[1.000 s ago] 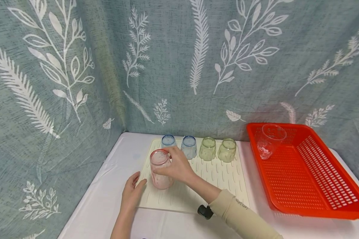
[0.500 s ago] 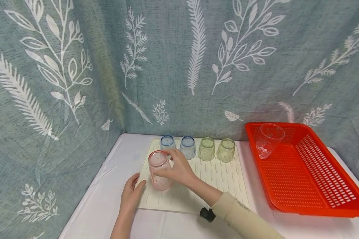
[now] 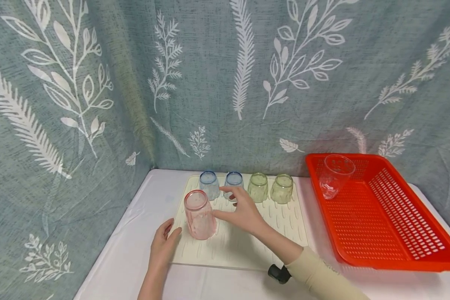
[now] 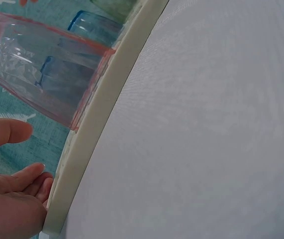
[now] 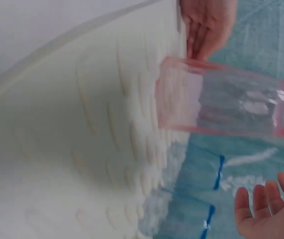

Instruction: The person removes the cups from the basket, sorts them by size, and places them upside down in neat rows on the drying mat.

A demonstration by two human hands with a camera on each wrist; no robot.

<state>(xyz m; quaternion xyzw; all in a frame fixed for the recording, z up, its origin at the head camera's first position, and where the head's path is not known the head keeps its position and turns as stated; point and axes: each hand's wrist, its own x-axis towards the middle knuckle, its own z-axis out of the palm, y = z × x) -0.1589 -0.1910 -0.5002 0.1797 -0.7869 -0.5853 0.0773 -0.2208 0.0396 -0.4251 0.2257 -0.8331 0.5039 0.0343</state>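
A tall pink-tinted drinking glass stands upside down on the left part of a cream ribbed drying mat. My right hand is just to its right, fingers spread and holding nothing; the right wrist view shows a gap between hand and glass. My left hand lies at the mat's left edge, fingers relaxed, near the glass but not on it. Behind stand two blue glasses, one partly covered by my right fingers, and two green glasses, all upside down in a row.
At the right is a red plastic basket with a tall clear-looking glass leaning in its back left corner. A patterned green-blue curtain hangs behind the white-covered table. A black wrist device sits below my right forearm.
My right hand has let go of the pink glass and drawn away to the right. The glass stays standing on the mat. My left hand has hardly moved.
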